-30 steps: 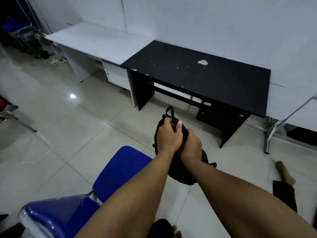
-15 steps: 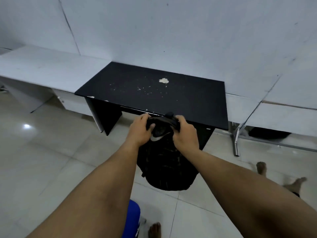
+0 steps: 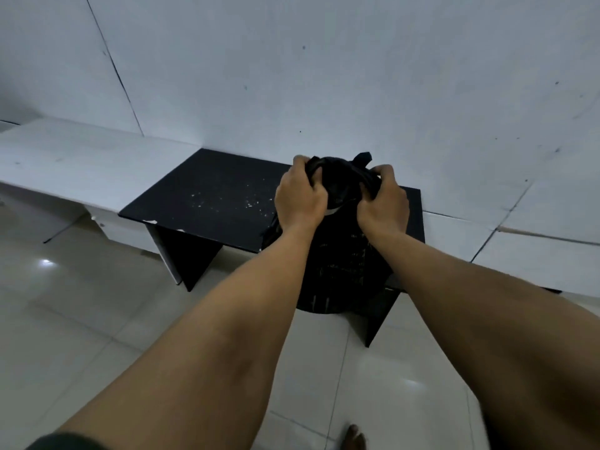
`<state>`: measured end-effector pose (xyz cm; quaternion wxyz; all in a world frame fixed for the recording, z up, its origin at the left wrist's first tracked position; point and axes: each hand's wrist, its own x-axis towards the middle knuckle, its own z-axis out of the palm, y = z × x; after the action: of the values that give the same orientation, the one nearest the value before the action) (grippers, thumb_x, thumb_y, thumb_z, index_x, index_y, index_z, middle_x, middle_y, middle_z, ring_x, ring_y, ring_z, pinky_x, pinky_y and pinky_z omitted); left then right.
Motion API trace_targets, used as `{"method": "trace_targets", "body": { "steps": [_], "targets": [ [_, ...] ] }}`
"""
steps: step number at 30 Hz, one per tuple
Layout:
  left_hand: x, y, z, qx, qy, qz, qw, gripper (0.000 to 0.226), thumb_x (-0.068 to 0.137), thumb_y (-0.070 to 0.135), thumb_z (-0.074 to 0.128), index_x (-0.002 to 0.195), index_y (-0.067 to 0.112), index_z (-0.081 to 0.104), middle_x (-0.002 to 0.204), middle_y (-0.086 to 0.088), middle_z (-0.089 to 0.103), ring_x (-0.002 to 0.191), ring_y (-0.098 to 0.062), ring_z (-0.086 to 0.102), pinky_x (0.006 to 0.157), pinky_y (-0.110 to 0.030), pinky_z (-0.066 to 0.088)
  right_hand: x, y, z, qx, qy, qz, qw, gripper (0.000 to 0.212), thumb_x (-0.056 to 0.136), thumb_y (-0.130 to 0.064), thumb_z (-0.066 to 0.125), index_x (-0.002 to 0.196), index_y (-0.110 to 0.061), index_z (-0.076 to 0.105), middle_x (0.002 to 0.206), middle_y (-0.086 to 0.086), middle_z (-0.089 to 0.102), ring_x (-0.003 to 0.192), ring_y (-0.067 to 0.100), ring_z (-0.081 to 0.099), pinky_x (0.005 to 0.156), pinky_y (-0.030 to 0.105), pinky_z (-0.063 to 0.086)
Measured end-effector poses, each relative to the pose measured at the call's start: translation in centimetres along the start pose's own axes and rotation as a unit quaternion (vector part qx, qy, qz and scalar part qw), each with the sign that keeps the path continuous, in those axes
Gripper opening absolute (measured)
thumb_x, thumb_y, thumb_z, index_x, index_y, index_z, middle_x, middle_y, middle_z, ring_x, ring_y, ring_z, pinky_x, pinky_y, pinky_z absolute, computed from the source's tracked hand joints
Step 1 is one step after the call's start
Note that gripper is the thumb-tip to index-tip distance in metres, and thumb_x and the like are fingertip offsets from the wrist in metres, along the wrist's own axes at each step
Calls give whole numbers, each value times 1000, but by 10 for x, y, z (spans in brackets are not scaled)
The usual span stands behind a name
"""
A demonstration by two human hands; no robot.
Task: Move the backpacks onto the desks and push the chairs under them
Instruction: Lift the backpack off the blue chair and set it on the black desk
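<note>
Black backpack (image 3: pixel 341 254), long axis vertical, hanging directly below left hand (image 3: pixel 300 198) and right hand (image 3: pixel 383 203), both clenched on its top, at black desk's (image 3: pixel 207 193) front edge.

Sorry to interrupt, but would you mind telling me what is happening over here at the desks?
A person is gripping the top of a black fabric backpack with both hands, left hand and right hand. The bag hangs in front of the black rectangular desk, its top above the desktop and its bottom below the front edge. A white desk adjoins on the left. No chair is in view.
</note>
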<state>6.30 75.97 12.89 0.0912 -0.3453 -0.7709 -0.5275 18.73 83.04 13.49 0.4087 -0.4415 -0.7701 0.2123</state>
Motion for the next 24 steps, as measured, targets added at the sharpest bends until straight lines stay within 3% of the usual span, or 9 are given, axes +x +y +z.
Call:
{"method": "trace_targets", "body": {
  "steps": [6, 13, 19, 24],
  "targets": [
    [61, 27, 69, 15, 46, 2, 999, 11, 95, 34, 48, 102, 25, 49, 84, 9, 58, 77, -14, 55, 68, -32, 44, 90, 29, 7, 27, -2, -29, 999, 27, 85, -12, 52, 104, -31, 47, 69, -17, 53, 64, 13, 55, 60, 29, 43],
    [98, 32, 134, 14, 74, -23, 997, 16, 99, 37, 49, 102, 22, 50, 84, 9, 58, 75, -13, 55, 64, -29, 41, 162, 61, 20, 21, -17, -38, 999, 31, 83, -10, 50, 106, -31, 48, 75, -9, 57, 66, 18, 54, 60, 29, 38],
    [141, 35, 188, 24, 35, 2, 999, 18, 99, 37, 46, 104, 20, 51, 84, 9, 60, 74, -14, 56, 62, -30, 40, 221, 92, 31, 45, -18, -16, 999, 29, 85, -12, 53, 106, -32, 55, 85, -9, 64, 78, 17, 61, 69, 33, 51],
    [175, 39, 233, 33, -19, 31, 999, 17, 99, 36, 45, 105, 20, 51, 81, 11, 57, 71, -14, 52, 62, -30, 37, 259, 119, 41, 53, 13, 20, 998, 26, 86, -14, 55, 107, -29, 60, 89, -9, 65, 83, 17, 63, 73, 32, 51]
  ]
}}
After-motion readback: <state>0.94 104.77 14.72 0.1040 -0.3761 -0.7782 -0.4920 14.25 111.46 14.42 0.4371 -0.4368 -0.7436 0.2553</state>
